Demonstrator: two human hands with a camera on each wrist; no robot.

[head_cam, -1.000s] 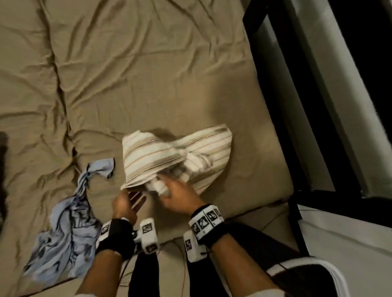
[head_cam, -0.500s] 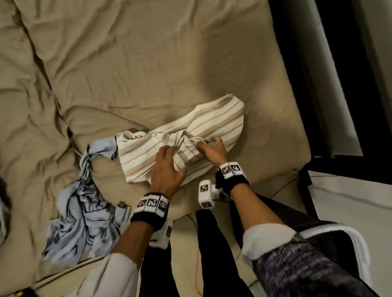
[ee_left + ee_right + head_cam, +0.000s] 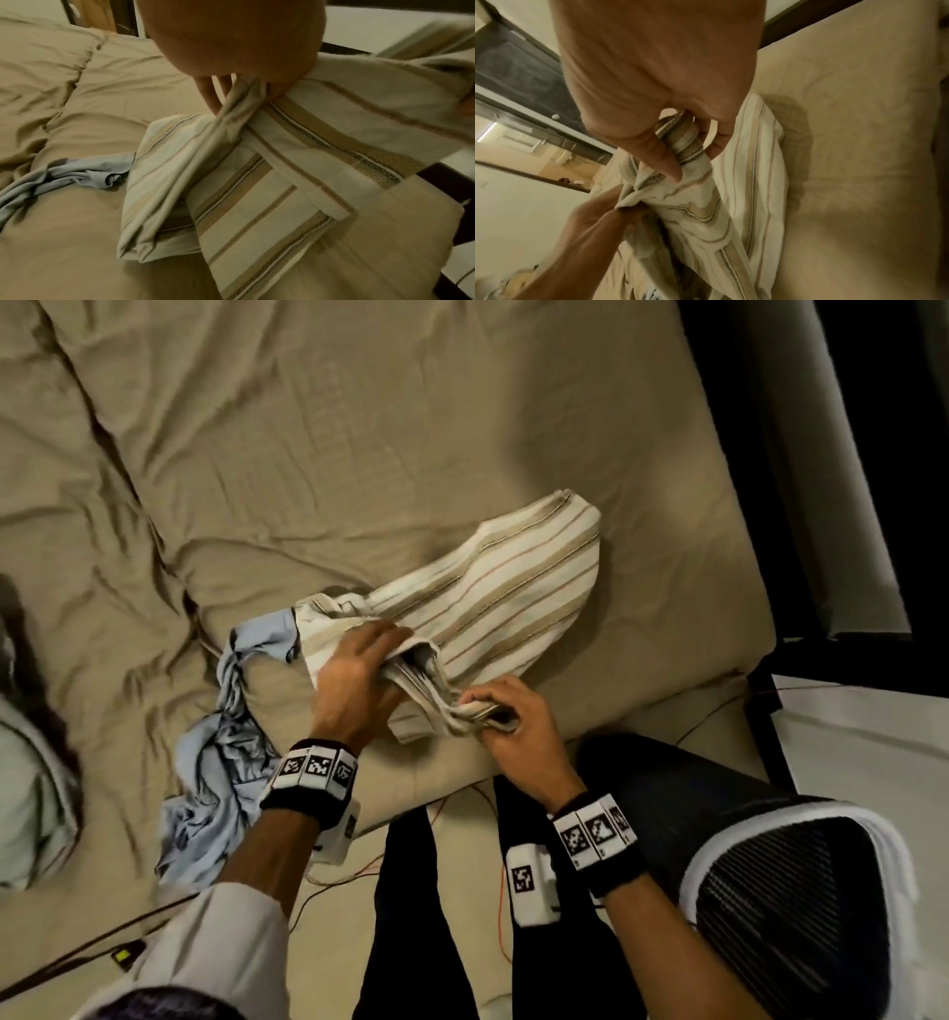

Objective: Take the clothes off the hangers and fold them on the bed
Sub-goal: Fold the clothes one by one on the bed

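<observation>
A cream shirt with tan stripes (image 3: 503,603) lies half bundled on the beige bed (image 3: 359,428), near its front right corner. My left hand (image 3: 359,670) grips a bunched fold of the striped shirt (image 3: 295,162) at its left part. My right hand (image 3: 506,719) pinches a gathered strip of the striped shirt (image 3: 687,146) between thumb and fingers at the near edge, the cloth drawn between both hands. A crumpled light blue garment (image 3: 221,762) lies on the bed to the left, its end touching the striped shirt. No hanger shows.
A dark bed frame (image 3: 729,454) runs along the right side, with a pale wall strip beyond. A mesh-backed chair (image 3: 780,891) stands at lower right. Thin wires (image 3: 359,870) trail over the bed's front edge by my dark trouser legs. A pale bundle (image 3: 31,793) sits at far left.
Both hands have shifted on the striped shirt: the left moved onto its left part and took hold, the right drew a gathered strip toward the near edge. The head view moved closer.
</observation>
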